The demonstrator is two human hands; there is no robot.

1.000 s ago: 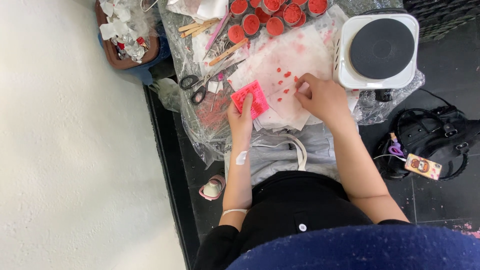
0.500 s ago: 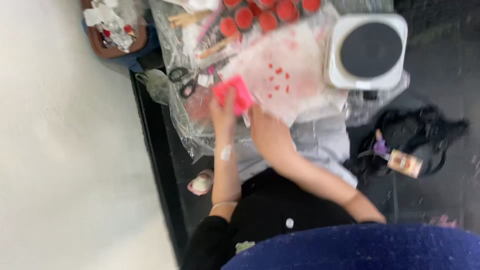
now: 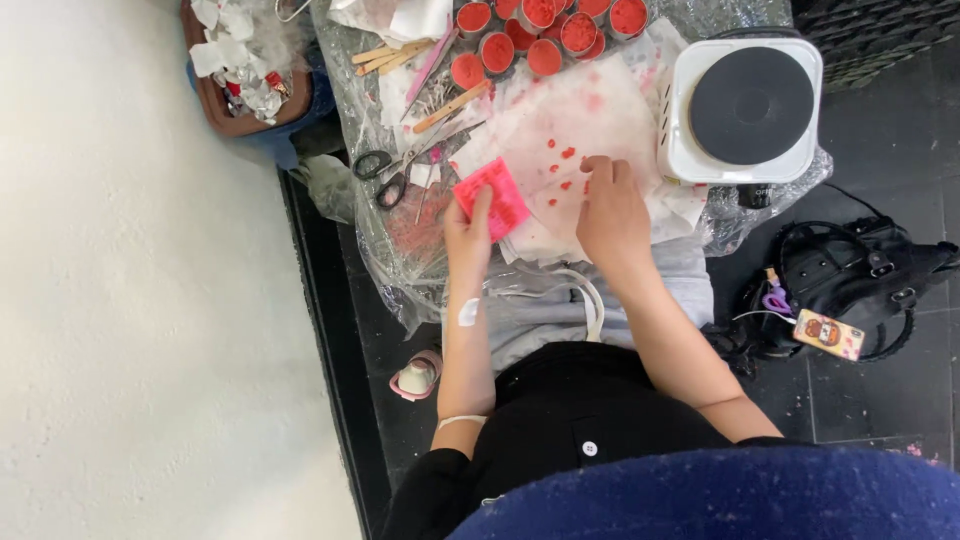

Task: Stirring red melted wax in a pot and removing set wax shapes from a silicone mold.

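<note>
On the plastic-covered tabletop [image 3: 400, 260], my left hand [image 3: 468, 235] holds the pink pad [image 3: 492, 197]; my right hand [image 3: 610, 205] has returned to the white paper [image 3: 580, 110], fingertips pinching at red drops [image 3: 565, 153].

The left hand [image 3: 468, 228] pinches a bright pink square card [image 3: 492, 197] just left of the white, red-spotted sheet of paper [image 3: 570, 120], while the right hand [image 3: 612, 205] rests fingertips-down on that sheet's near part. Beyond the sheet stand round red-filled tins [image 3: 545, 30]. Right of it sits a white single-plate electric hob [image 3: 745, 105]; left of it lie black-handled scissors [image 3: 385, 175].
</note>
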